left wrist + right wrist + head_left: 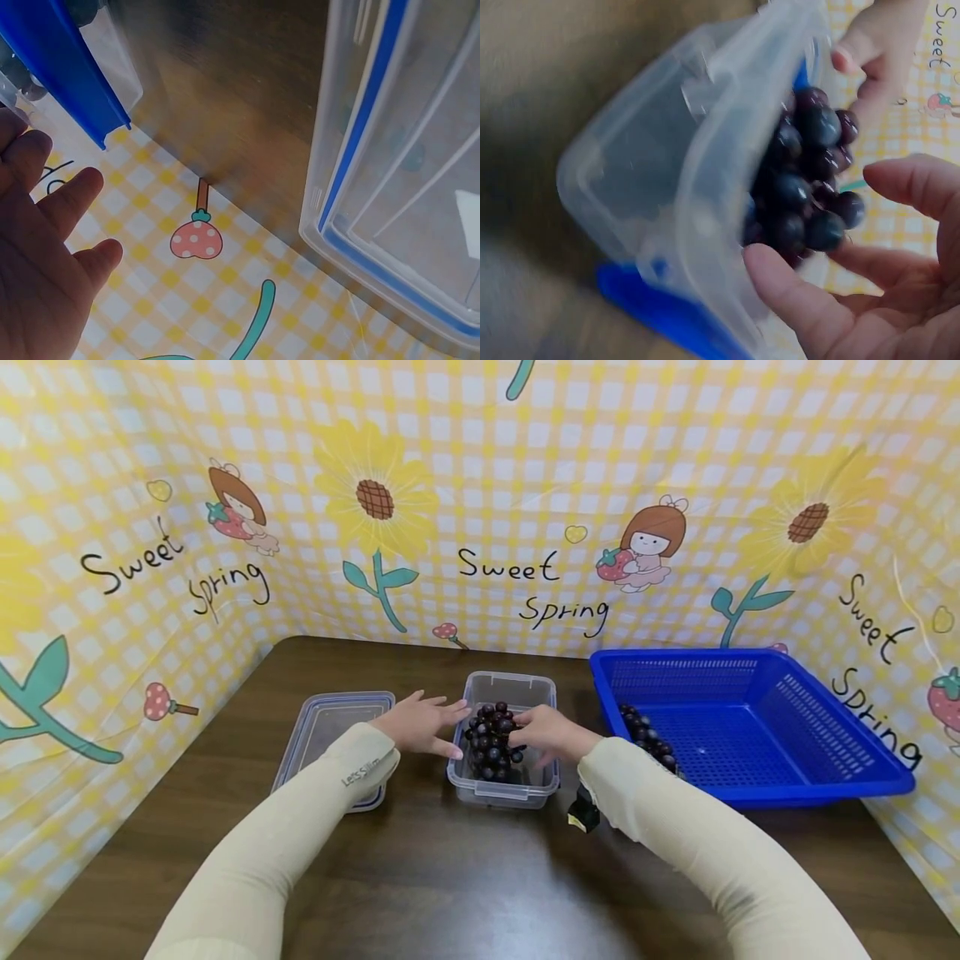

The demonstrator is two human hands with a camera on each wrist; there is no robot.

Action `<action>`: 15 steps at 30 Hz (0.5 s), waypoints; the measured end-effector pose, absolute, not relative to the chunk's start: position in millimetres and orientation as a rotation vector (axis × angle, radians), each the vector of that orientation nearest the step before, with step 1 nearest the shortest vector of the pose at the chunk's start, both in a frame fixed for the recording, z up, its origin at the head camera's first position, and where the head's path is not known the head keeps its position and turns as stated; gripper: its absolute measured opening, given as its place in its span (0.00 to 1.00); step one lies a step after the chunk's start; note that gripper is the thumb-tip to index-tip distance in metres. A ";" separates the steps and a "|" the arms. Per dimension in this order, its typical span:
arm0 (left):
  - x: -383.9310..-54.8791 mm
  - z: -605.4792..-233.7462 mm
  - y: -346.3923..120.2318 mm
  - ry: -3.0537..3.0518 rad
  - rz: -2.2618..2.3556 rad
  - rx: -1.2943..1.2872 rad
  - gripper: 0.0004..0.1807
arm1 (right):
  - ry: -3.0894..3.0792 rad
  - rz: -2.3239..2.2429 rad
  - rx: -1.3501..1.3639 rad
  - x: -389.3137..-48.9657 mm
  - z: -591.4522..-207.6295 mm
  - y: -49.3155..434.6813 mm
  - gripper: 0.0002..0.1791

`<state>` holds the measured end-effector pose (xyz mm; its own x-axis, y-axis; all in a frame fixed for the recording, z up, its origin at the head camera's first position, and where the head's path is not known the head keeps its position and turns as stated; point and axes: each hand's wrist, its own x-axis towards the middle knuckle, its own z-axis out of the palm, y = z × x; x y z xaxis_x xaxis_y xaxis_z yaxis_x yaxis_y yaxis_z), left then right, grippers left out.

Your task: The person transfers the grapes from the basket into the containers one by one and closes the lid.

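A bunch of dark grapes point(491, 743) lies in a clear plastic container point(504, 792) at the middle of the table. My right hand point(551, 735) reaches in over the container's right side. In the right wrist view its thumb and a finger are right at the grapes point(795, 195), while the index finger stands apart from them. My left hand point(420, 724) has its fingers spread beside the container's left rim, fingertips close to it. The left wrist view shows these fingers point(71, 199) stretched out with nothing in them.
A clear lid point(322, 714) with a blue seal lies left of the container, partly behind my left sleeve. On the right stands a blue plastic basket point(750, 789) with more dark grapes point(645, 731) along its left side. Patterned cloth point(480, 527) hangs behind the table.
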<state>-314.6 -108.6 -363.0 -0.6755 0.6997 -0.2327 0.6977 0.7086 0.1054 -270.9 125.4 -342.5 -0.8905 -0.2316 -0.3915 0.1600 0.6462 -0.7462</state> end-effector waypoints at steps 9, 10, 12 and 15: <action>-314.6 -364.4 -109.4 2.661 0.013 1.110 0.44 | 2.423 -1.031 -0.204 -273.2 -319.5 153.6 0.30; -314.7 -364.6 -109.2 2.661 0.016 1.110 0.44 | 2.422 -1.015 -0.221 -273.3 -317.5 157.1 0.30; -315.3 -365.4 -108.7 2.662 0.017 1.112 0.45 | 2.410 -1.005 -0.240 -273.4 -313.3 164.1 0.30; -317.2 -367.0 -107.7 2.663 0.017 1.106 0.45 | 2.402 -1.009 -0.251 -272.8 -306.3 175.8 0.30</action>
